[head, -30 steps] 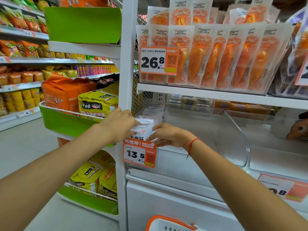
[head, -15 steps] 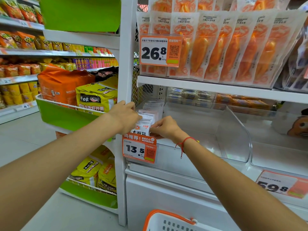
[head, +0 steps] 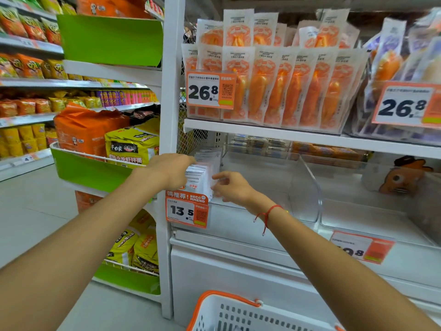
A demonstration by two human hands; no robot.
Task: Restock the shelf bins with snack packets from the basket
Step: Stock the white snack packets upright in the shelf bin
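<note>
A row of white snack packets (head: 202, 174) stands upright at the left end of the clear shelf bin (head: 304, 187). My left hand (head: 167, 172) grips the left side of that row, fingers curled over the packet tops. My right hand (head: 230, 187) is at the row's right side, fingers loosely bent, with the fingertips just touching the packet edges. The white basket (head: 238, 315) with an orange handle sits below, at the bottom edge of the view; its contents are hidden.
An orange 13.5 price tag (head: 187, 211) hangs on the bin front under my hands. Orange packets (head: 286, 91) fill the shelf above. An orange fish toy (head: 403, 180) lies in the neighbouring bin. Green-fronted racks of noodle bags (head: 130, 146) stand to the left.
My right hand has loosened from the packets and drawn slightly right. My left hand has stayed on the row's left side. The view has dropped, showing more of the basket.
</note>
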